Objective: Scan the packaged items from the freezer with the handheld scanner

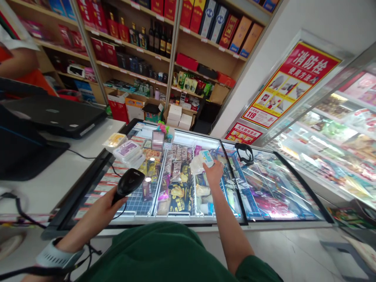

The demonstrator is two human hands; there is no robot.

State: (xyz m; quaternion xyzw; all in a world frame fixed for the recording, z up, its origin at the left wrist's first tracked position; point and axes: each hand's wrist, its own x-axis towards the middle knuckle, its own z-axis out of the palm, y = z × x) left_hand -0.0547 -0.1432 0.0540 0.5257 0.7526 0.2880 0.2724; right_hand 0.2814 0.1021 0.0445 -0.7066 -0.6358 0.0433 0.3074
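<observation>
My left hand is wrapped round the handle of a black barcode scanner, whose head points up and to the right over the freezer's glass top. A clear plastic food pack with a blue-and-white label is held by its right edge in my right hand, above the same glass. Left of it, several clear packs with a purple label lie stacked on the glass. Beside that stack is another pack with a yellow label. The scanner's front face and the underside of the held pack are hidden.
The chest freezer has frozen goods in baskets under its glass. A black strap-like object stands on its right part. At left is a counter with a black machine. A person in orange stands behind it.
</observation>
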